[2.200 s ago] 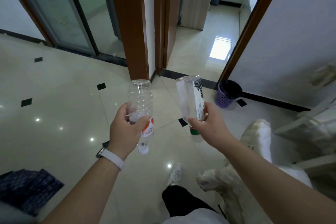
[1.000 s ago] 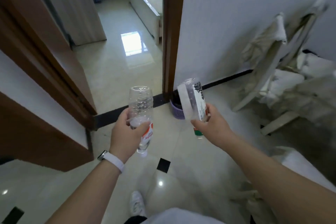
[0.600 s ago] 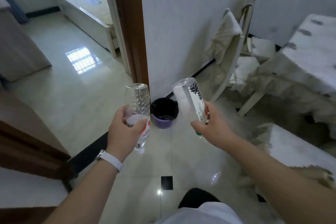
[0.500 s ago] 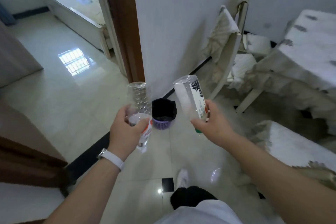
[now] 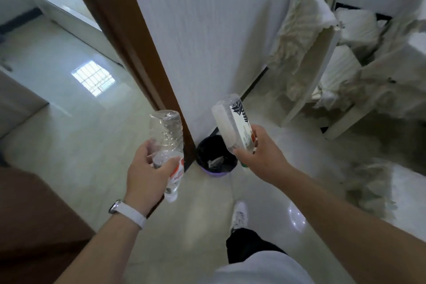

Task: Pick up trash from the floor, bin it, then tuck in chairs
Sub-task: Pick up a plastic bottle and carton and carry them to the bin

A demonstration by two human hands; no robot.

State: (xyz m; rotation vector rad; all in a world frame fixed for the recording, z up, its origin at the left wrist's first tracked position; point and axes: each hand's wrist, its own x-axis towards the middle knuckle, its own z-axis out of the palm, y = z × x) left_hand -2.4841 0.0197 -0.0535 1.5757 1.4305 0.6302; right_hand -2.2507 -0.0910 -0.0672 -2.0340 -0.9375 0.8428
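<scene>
Currently clasping clear bottle (image 5: 167, 136) in left hand (image 5: 147, 168), labelled bottle (image 5: 232, 127) in right hand (image 5: 260, 157), curled round each; held neck-down, flanking far bin (image 5: 213, 174), presumably for quick drop.

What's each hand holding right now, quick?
Left hand: grips the clear water bottle, cap end down.
Right hand: grips the white-labelled bottle, cap end down.
</scene>
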